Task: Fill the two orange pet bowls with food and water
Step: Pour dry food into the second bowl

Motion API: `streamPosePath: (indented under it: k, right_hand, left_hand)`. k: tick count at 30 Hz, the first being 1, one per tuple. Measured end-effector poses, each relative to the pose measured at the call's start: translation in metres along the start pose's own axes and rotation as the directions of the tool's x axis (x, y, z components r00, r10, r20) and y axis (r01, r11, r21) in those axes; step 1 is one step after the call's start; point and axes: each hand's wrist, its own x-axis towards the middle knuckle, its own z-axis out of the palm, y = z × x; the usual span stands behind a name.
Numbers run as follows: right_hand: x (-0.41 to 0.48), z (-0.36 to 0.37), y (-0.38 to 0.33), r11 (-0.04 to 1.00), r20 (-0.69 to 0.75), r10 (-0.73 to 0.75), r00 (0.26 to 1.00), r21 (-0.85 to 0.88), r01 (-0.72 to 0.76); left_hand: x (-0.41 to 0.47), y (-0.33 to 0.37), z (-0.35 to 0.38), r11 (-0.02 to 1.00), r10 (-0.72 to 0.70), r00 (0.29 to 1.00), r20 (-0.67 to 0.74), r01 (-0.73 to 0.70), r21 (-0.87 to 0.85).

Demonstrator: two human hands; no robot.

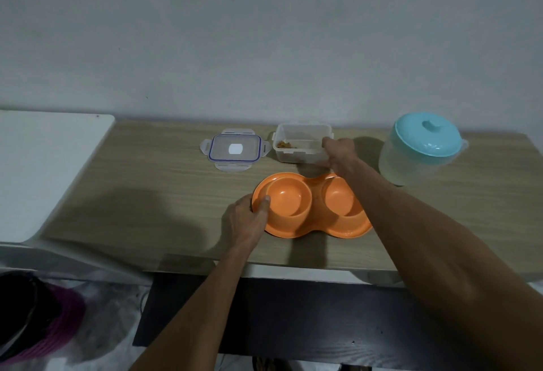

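While the left hand (pixel 249 215) holds the left end of the orange double bowl (pixel 316 225), its thumb hooked over the rim and the other fingers curled against the outer wall, the right hand (pixel 340 150) reaches past the dish to the food container (pixel 299 144) behind it. The right hand's fingers are clasped on the container's right end, with the thumb at the top edge.

The double bowl sits flat on the wooden tabletop (pixel 147 182), near the front edge and a little right of centre. Its left bowl (pixel 289 194) and right bowl (pixel 336 194) both show bare orange bottoms, with no food or water in them. The right forearm crosses over the dish's right side.

The food container is clear plastic, open at the top, and stands just behind the double bowl. A small heap of brown kibble (pixel 283 144) lies in its left corner. Its clip-on lid (pixel 235 149), clear with a blue seal, lies flat on the tabletop just to the left of it, apart from it.

A translucent water jug (pixel 408 165) with a pale blue lid (pixel 426 138) stands at the right of the tabletop, near the right hand but not touching it. A white surface (pixel 44 165) adjoins the tabletop on the left.
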Motion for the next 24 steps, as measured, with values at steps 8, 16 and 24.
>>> streamPosePath:
  k: [8,16,24]
  right_hand:
    - [-0.045,-0.04,-0.009,0.985,0.011,-0.127,0.992,0.119,0.125]
    - [-0.083,-0.071,0.005,0.925,0.123,-0.378,0.917,0.02,0.379]
    - [-0.113,-0.078,0.031,0.749,0.165,-0.578,0.799,-0.28,0.6]
  left_hand:
    - [-0.013,0.005,-0.01,0.997,0.014,0.994,0.106,-0.006,-0.076]
    - [-0.022,-0.005,-0.016,0.985,0.156,0.962,0.223,-0.167,0.034]
    - [-0.017,-0.006,-0.013,0.982,0.121,0.959,0.257,-0.154,0.113]
